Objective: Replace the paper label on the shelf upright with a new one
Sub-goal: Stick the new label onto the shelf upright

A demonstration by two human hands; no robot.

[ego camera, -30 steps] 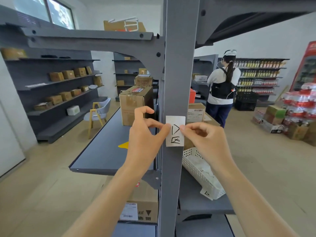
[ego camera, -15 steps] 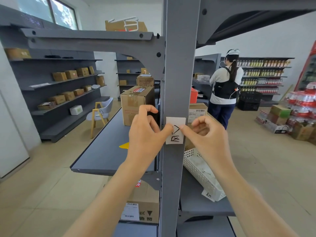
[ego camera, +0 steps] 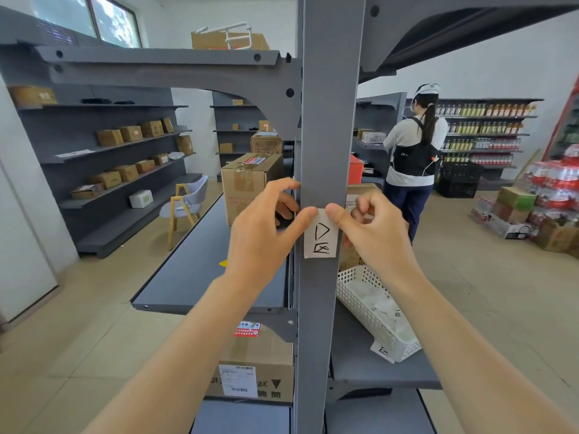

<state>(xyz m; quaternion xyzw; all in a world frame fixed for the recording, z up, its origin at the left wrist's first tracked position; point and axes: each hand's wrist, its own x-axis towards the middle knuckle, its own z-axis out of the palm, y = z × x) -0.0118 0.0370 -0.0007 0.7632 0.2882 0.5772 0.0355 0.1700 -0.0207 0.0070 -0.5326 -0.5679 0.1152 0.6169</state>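
Note:
A white paper label (ego camera: 321, 238) with black handwritten marks lies flat against the front of the grey shelf upright (ego camera: 329, 126). My left hand (ego camera: 266, 233) presses its thumb on the label's top left corner, its fingers curled round the upright's left edge. My right hand (ego camera: 372, 228) presses its thumb on the top right corner, with the other fingers curled beside the post. The label's lower half is uncovered.
A white plastic basket (ego camera: 354, 296) holding several paper slips sits on the right shelf (ego camera: 376, 371), one slip (ego camera: 383, 352) lying by its end. Cardboard boxes (ego camera: 247, 183) stand on the left shelf (ego camera: 194, 270) and below. A person (ego camera: 413, 158) stands with their back turned at the right.
Both thumbs have slid up from the label's side edges to its top corners. The label now sits flatter on the upright.

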